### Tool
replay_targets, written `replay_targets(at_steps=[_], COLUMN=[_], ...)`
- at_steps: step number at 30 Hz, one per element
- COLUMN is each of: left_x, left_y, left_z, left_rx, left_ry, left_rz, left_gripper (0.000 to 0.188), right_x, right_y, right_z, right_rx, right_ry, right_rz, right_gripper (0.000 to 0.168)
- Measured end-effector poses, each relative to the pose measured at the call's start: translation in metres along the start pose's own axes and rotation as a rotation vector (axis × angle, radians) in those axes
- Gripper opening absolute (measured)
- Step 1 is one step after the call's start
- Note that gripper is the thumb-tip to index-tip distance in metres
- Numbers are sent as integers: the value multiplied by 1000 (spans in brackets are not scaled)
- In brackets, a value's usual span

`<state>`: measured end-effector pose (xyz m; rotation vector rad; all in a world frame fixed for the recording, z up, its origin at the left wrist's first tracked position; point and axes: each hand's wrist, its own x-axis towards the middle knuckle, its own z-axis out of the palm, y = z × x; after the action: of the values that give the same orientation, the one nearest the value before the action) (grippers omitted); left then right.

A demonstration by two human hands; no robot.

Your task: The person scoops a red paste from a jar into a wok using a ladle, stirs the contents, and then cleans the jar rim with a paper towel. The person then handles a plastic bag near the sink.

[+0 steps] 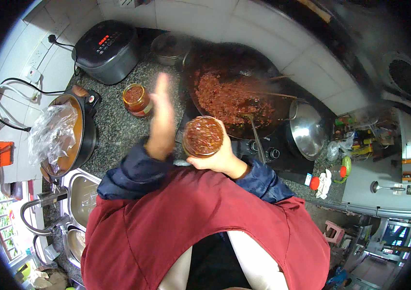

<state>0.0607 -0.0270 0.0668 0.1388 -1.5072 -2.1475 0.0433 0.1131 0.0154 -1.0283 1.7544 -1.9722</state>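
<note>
My right hand [223, 154] is wrapped around a glass jar [203, 137] filled nearly to its open mouth with glossy reddish-brown chopped sauce. Motion blurs my left hand [162, 112], which is raised over the counter beside a second open glass jar [135, 99] of similar sauce. Whether it touches that jar is unclear. Beyond my right hand, a large dark wok [245, 54] on the stove holds a loose reddish-brown minced mixture [223, 98]. A metal spatula or ladle [257, 139] rests in it, its handle leaning over the near rim.
Left of the counter [113, 127] are a rice cooker [105, 50], an electric pan [91, 145] with crumpled plastic [53, 130], and a sink [82, 199]. On the right lie a shiny domed lid [309, 130], stove knobs [273, 154], a red-capped container [314, 183] and a white cloth [324, 184].
</note>
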Motion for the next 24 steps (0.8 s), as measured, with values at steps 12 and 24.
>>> replay_targets(at_steps=[12,24], left_x=[-10,-25], left_y=[-10,-17], left_z=[-19,-40], left_rx=[-91,-269], left_ry=[-92,77], left_rz=[46,15], left_gripper=[87,75], right_x=[13,58], right_y=[-9,-104], right_z=[5,-30], right_rx=[-57,-252], right_ry=[-29,-86], right_rz=[-160,-985], right_gripper=[93,33])
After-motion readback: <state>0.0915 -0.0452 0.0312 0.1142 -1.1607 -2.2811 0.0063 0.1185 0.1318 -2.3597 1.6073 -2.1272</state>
